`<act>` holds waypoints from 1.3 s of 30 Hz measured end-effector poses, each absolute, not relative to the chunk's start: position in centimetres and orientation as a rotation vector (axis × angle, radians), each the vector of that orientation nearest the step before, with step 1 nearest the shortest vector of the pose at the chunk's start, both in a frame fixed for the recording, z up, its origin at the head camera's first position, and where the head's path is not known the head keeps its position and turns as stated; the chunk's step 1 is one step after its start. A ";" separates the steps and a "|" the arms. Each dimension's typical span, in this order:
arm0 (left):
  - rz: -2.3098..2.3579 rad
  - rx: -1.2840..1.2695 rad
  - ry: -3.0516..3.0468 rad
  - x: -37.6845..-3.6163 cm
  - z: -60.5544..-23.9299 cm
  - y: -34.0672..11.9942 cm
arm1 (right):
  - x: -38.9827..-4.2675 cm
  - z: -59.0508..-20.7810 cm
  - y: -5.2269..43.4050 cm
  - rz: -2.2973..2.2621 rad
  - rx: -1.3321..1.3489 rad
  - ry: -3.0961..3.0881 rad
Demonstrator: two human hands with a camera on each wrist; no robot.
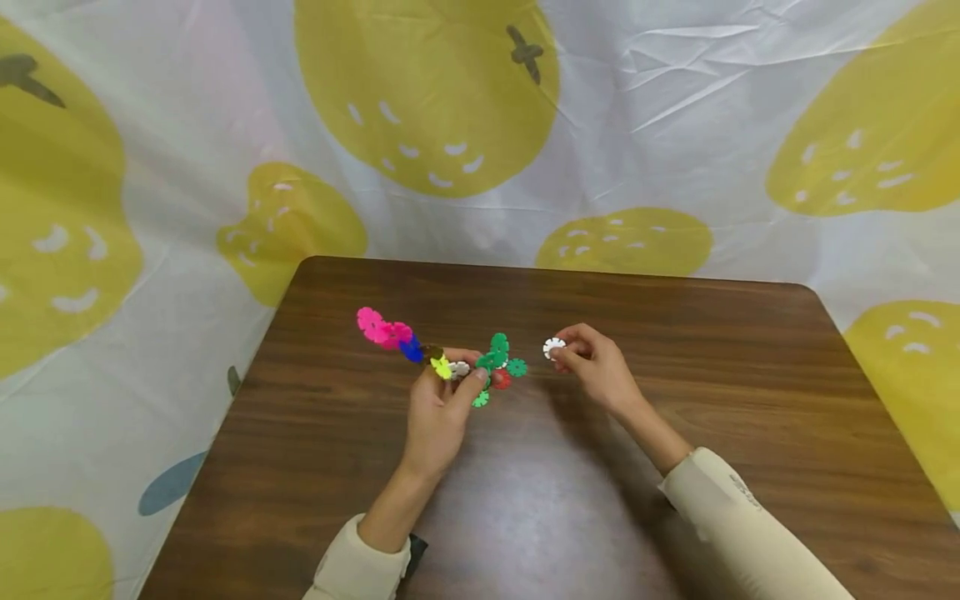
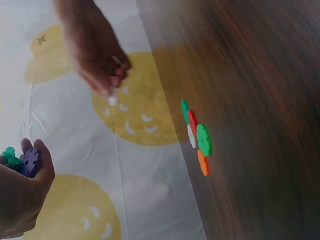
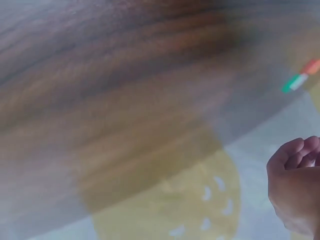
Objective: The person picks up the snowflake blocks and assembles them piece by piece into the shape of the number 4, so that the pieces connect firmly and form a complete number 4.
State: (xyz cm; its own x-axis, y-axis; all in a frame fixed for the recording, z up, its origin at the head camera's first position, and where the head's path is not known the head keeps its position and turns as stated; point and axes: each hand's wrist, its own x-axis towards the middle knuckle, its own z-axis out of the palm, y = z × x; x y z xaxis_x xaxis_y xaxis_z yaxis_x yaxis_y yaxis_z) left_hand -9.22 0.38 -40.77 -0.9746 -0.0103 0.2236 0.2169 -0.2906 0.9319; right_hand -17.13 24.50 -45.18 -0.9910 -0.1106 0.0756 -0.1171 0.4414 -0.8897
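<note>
left grip [image 1: 450,383]: pinching disc chain [image 1: 420,350] | right grip [image 1: 581,354]: pinching white disc [image 1: 553,347], just right of chain

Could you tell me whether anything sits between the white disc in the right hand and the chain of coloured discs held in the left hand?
Nothing visible does. The right hand pinches the white disc just right of the chain of coloured discs gripped by the left hand. Only open air above the table lies between the disc and the chain's green end.
</note>
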 end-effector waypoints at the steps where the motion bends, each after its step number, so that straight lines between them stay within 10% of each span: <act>1: -2.404 -0.270 -1.777 -9.2 -40.8 0.4 | -16.7 -44.6 24.6 1.643 0.219 -2.651; 39: -2.486 -0.346 -1.583 -9.4 -40.0 0.8 | -9.7 -30.7 21.7 1.414 0.531 -2.256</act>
State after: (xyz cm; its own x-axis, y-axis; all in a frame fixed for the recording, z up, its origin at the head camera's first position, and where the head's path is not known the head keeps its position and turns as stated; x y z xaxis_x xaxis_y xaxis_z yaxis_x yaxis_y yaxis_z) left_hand -9.40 0.83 -40.03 -0.9578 -0.0219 0.2864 0.2688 -0.4200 0.8668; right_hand -9.74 21.71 -30.71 -0.8375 -0.0952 0.5381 -0.5258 0.4087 -0.7460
